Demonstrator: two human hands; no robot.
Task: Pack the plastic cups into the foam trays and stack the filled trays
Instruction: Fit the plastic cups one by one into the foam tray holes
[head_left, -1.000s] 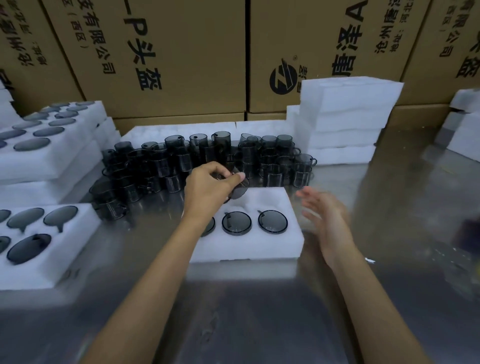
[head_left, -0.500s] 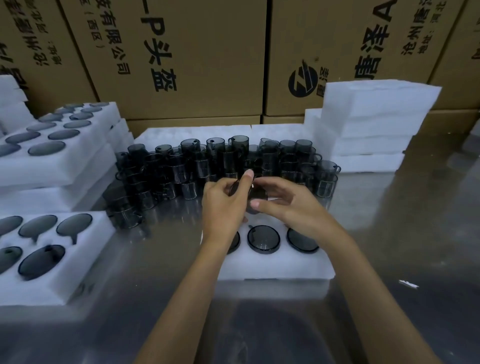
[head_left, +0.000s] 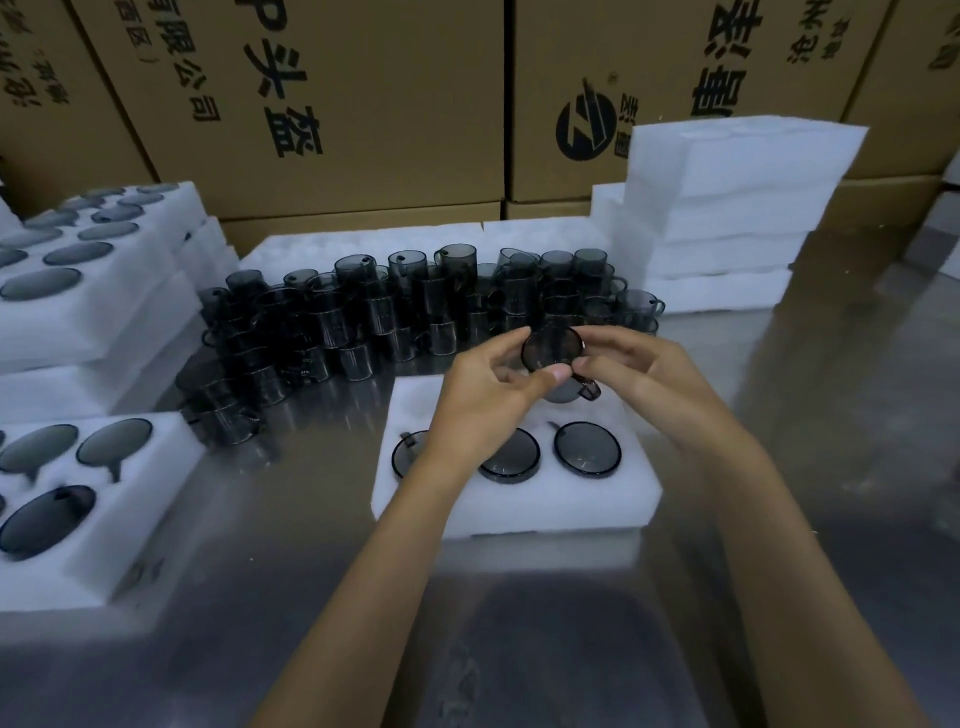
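I see both hands pinching one smoky plastic cup (head_left: 551, 349) above the far edge of the foam tray (head_left: 519, 506): left hand (head_left: 480, 400) fingers curled on its rim, right hand (head_left: 641, 376) gripping the handle side. Three cups (head_left: 587, 448) fill the tray's near row. Loose cup pile (head_left: 415, 312) sits just behind the tray; bare steel table (head_left: 831, 441) right of it.

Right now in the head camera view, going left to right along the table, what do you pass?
Filled foam tray → cluster of loose dark cups → left hand → held cup → right hand → stack of white foam.
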